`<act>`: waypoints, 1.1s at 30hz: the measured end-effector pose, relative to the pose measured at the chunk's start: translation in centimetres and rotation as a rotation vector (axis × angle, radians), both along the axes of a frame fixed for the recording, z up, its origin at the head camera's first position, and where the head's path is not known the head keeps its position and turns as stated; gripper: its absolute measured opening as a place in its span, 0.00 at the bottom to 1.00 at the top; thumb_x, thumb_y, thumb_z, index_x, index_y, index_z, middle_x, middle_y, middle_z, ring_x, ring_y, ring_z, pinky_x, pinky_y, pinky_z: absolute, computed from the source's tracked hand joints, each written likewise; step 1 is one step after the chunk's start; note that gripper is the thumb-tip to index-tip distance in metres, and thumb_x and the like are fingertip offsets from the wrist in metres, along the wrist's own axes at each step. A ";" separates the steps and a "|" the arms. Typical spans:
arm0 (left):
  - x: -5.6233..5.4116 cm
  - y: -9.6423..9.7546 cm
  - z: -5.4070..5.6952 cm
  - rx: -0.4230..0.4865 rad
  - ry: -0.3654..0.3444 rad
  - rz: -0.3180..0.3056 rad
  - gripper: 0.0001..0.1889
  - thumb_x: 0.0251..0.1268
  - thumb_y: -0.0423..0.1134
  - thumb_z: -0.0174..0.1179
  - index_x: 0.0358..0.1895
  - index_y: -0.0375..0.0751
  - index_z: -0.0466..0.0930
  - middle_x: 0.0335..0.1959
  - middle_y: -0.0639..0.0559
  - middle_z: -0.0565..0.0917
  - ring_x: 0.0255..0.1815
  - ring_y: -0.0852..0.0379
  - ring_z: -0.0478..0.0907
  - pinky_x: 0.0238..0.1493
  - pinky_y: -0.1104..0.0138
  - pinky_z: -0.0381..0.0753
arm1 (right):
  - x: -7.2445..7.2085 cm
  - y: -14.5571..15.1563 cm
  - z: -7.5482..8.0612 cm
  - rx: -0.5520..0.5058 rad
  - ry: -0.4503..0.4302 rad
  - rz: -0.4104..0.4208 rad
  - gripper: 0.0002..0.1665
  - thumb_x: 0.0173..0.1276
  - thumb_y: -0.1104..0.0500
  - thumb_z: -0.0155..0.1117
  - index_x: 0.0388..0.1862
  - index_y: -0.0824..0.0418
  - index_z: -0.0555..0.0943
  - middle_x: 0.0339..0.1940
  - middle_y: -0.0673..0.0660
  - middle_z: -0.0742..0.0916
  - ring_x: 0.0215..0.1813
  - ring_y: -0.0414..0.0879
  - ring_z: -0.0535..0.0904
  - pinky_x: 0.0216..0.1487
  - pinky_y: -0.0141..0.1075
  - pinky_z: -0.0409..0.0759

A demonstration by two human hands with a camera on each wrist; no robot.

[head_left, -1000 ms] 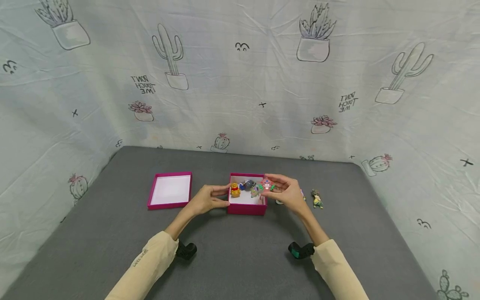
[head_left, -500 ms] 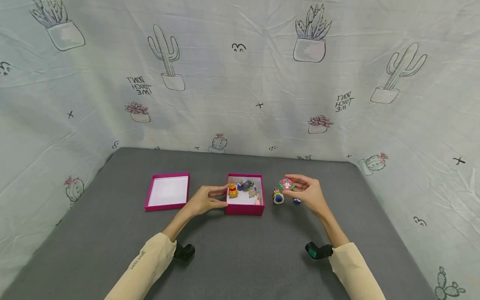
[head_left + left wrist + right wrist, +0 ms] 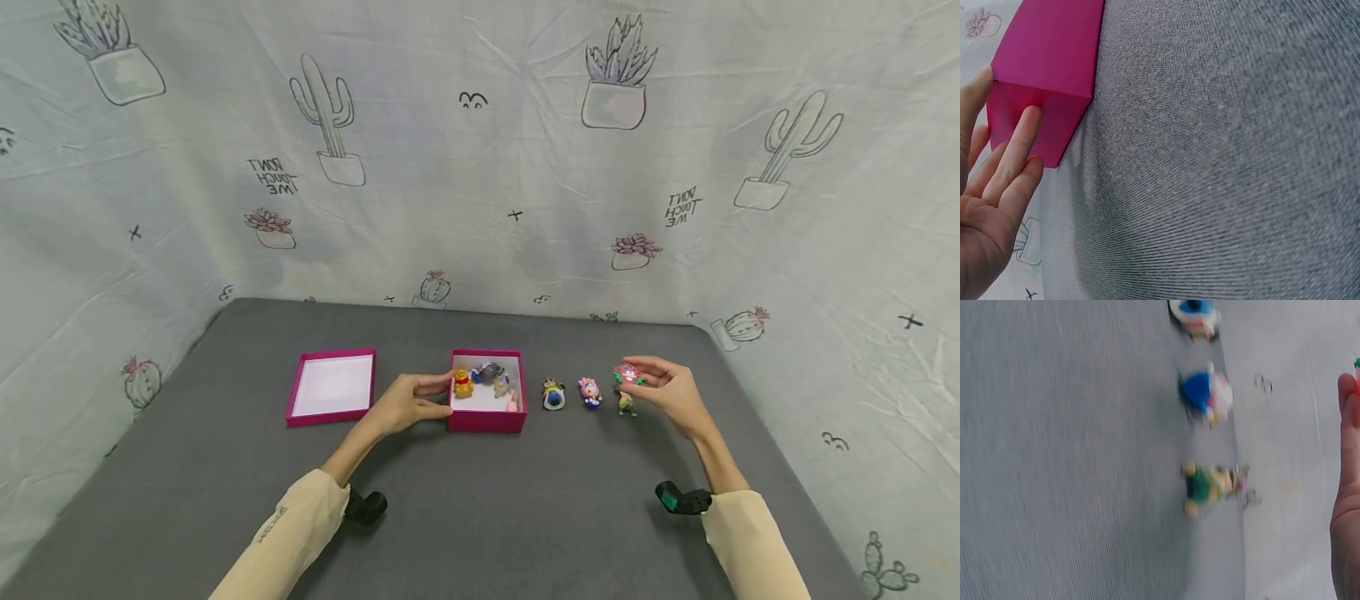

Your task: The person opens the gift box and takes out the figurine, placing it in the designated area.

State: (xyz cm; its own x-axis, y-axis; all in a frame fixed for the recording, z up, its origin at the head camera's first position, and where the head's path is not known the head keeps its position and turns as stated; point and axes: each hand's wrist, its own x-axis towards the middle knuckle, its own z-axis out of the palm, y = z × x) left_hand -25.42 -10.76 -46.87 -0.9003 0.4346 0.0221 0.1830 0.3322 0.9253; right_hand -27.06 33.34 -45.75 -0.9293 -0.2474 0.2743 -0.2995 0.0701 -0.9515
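Observation:
My right hand (image 3: 672,397) pinches a pink figurine with green edges (image 3: 628,374) above the table, in front of a green-and-yellow figurine (image 3: 626,405) that it partly hides. Only a sliver of the held figurine shows in the right wrist view. My left hand (image 3: 401,404) rests against the left wall of an open magenta box (image 3: 486,422); its fingers (image 3: 1017,147) are straight on that wall in the left wrist view. Inside the box lie a yellow bear figurine in red (image 3: 462,383), a grey figurine (image 3: 491,372), a pale greenish one (image 3: 502,385) and a pink piece (image 3: 512,403).
Left of the box lies a magenta lid (image 3: 333,386), white inside up. To the box's right stand a blue-and-white figurine (image 3: 553,395) and a pink-and-blue one (image 3: 590,392), in a row with the green one. A printed curtain (image 3: 420,208) rises behind the grey table (image 3: 487,508).
My right hand has carried the pink figurine from over the box's right side rightward past the standing figurines. My left hand stays at the box.

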 end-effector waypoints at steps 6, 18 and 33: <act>0.0 0.0 -0.1 -0.017 0.013 -0.002 0.32 0.56 0.30 0.67 0.66 0.31 0.68 0.62 0.33 0.72 0.61 0.41 0.73 0.50 0.60 0.80 | 0.0 2.9 -0.2 0.035 -0.067 0.006 0.24 0.60 0.75 0.65 0.57 0.70 0.78 0.44 0.45 0.87 0.45 0.37 0.84 0.43 0.29 0.81; -0.1 0.0 0.0 -0.014 0.004 -0.007 0.32 0.56 0.30 0.67 0.66 0.31 0.68 0.63 0.33 0.72 0.61 0.40 0.73 0.50 0.60 0.79 | -0.6 6.5 -1.3 0.134 -0.159 0.025 0.28 0.62 0.72 0.65 0.61 0.75 0.72 0.47 0.40 0.86 0.46 0.34 0.83 0.45 0.28 0.80; -0.2 0.0 -0.3 0.024 -0.005 -0.017 0.32 0.57 0.29 0.67 0.66 0.28 0.67 0.63 0.31 0.70 0.61 0.38 0.72 0.50 0.58 0.80 | -2.3 7.3 -2.2 0.472 -0.261 -0.058 0.38 0.57 0.59 0.74 0.64 0.72 0.71 0.54 0.63 0.83 0.42 0.33 0.78 0.40 0.28 0.79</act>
State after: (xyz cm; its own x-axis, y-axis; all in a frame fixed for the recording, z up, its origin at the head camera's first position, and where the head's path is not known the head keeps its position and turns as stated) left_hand -25.63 -10.79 -47.15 -0.8929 0.4493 0.0279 0.1836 0.3068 0.9339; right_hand -29.34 40.64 -47.93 -0.9675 -0.2341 -0.0960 -0.0404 0.5177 -0.8546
